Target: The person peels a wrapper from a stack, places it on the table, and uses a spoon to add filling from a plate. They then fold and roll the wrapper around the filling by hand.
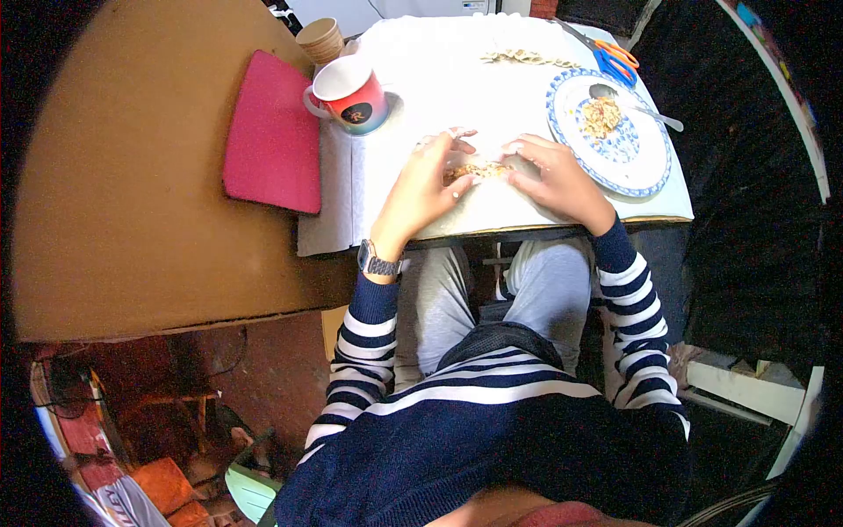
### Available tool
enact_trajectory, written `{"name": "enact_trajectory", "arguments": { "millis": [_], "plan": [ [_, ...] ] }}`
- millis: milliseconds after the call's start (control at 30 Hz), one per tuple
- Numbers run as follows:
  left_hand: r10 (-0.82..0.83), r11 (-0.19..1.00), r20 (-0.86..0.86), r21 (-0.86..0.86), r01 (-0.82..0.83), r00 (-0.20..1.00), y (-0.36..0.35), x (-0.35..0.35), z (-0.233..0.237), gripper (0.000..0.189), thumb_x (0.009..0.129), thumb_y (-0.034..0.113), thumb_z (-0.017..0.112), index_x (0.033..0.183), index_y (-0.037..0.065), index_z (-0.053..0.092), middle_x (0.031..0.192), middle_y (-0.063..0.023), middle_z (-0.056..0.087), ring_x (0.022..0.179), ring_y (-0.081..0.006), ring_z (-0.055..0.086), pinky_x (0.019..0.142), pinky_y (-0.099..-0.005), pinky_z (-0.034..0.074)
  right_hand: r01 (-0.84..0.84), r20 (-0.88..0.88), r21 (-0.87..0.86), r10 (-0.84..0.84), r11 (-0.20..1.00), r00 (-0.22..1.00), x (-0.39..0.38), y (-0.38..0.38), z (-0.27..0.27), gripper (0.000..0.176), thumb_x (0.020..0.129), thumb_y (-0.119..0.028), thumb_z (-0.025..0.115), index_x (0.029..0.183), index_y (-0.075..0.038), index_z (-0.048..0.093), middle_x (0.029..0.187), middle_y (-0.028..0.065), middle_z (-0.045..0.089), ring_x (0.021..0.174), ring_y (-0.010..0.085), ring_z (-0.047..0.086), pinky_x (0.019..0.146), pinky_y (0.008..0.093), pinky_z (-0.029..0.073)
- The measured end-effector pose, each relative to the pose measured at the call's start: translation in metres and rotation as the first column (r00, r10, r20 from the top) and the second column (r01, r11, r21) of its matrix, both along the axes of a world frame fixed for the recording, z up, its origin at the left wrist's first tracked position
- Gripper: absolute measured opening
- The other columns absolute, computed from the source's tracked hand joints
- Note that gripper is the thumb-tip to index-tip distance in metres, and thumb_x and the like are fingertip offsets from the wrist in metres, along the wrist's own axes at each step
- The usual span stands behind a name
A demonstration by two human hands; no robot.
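Observation:
On the white-covered table lies a narrow strip of crumbly brownish filling (481,170), with what looks like pale dough under it that hardly stands out from the cover. My left hand (426,186) is at its left end, thumb on the near side and fingers curved over the far side, apart. At the right end my right hand (555,180) is held much the same way, its thumb and fingers also apart. White flour or dough clings to the fingertips of both hands. Whether the fingertips grip the dough's edges is hard to make out.
Right of my hands stands a blue-patterned plate (645,182) with filling (602,116) and a spoon (659,117). Scissors (615,63) and a twisted pale strand (529,60) lie behind. To the left are a mug (358,92), paper cups (321,40) and a pink folder-like object (274,132).

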State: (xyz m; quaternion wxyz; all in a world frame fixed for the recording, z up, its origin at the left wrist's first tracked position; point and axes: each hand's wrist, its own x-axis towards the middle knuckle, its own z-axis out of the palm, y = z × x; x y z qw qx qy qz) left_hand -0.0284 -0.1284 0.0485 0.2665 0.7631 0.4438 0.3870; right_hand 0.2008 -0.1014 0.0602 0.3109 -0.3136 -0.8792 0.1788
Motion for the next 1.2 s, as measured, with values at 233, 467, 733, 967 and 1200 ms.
{"name": "enact_trajectory", "arguments": {
  "millis": [233,467,733,967,1200],
  "plan": [
    [0.034,0.996,-0.096,0.082,-0.026,0.995,-0.001,-0.018,-0.001,0.053,0.078,0.004,0.071,0.128,0.003,0.054,0.111,-0.0115,0.069,0.107,-0.0269,0.064,0.096,-0.037,0.047,-0.031,0.014,-0.051,0.031,0.998,0.999,-0.005,0.007,-0.009,0.019,0.085,-0.011,0.066,0.101,-0.001,0.063,0.099,0.0155,0.066,0.091,0.0331,0.063,0.08,0.0391,0.051],
    [0.07,0.997,-0.064,0.024,-0.068,0.995,-0.008,-0.021,0.004,0.054,0.077,0.001,0.07,0.128,0.004,0.054,0.103,-0.0101,0.07,0.101,-0.0251,0.067,0.095,-0.036,0.048,-0.046,-0.021,0.048,0.047,0.998,0.999,-0.011,0.006,-0.003,0.019,0.083,-0.013,0.066,0.098,-0.001,0.064,0.094,0.0155,0.065,0.092,0.0346,0.061,0.083,0.0422,0.05],
    [0.064,0.998,-0.042,0.018,-0.063,0.997,-0.002,-0.014,-0.006,0.054,0.081,0.004,0.073,0.131,0.007,0.053,0.097,-0.01,0.07,0.094,-0.0212,0.068,0.085,-0.0331,0.052,-0.131,-0.062,0.138,0.141,0.982,0.988,-0.044,0.006,-0.012,0.015,0.083,-0.013,0.064,0.093,-0.003,0.061,0.089,0.0137,0.063,0.089,0.0334,0.061,0.082,0.0427,0.048],
    [0.056,0.998,0.004,-0.029,-0.056,0.998,-0.002,-0.014,-0.008,0.054,0.081,0.003,0.073,0.131,0.006,0.052,0.095,-0.0099,0.07,0.092,-0.0196,0.068,0.084,-0.0321,0.052,-0.098,-0.041,0.036,0.099,0.995,0.994,-0.038,0.008,-0.012,0.015,0.083,-0.009,0.065,0.096,-0.003,0.062,0.093,0.0133,0.064,0.09,0.0319,0.062,0.082,0.0401,0.049],
    [0.038,0.999,0.068,-0.005,-0.038,0.997,-0.001,-0.012,-0.009,0.052,0.078,0.004,0.071,0.126,0.006,0.053,0.095,-0.0128,0.07,0.095,-0.0322,0.065,0.085,-0.0399,0.051,-0.091,-0.019,-0.021,0.09,0.996,0.996,-0.026,0.008,-0.002,0.015,0.084,-0.01,0.067,0.096,-0.002,0.063,0.096,0.0138,0.066,0.091,0.0315,0.064,0.082,0.0385,0.051]
  ]
}}
